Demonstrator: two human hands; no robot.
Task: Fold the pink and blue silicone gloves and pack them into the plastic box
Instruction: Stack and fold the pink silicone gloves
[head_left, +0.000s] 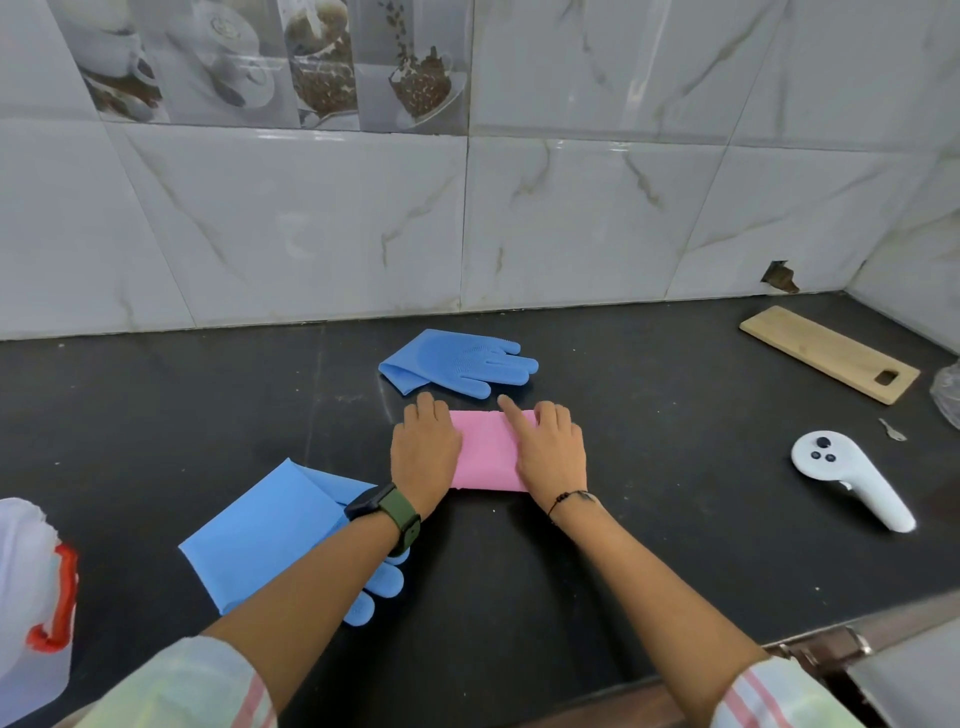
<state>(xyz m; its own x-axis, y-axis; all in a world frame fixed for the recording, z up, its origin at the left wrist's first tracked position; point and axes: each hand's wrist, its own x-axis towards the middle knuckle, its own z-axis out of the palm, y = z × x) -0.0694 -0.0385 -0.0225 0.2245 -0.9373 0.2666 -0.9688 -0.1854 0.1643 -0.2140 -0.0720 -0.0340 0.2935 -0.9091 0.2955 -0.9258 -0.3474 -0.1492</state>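
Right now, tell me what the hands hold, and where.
Nothing is gripped: left hand and right hand press flat on the folded pink glove, one at each end.

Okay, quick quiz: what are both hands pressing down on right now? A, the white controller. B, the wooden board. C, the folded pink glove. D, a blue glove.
C: the left hand and right hand lie flat on the folded pink glove, while both blue gloves, the board and the controller sit untouched on the counter.
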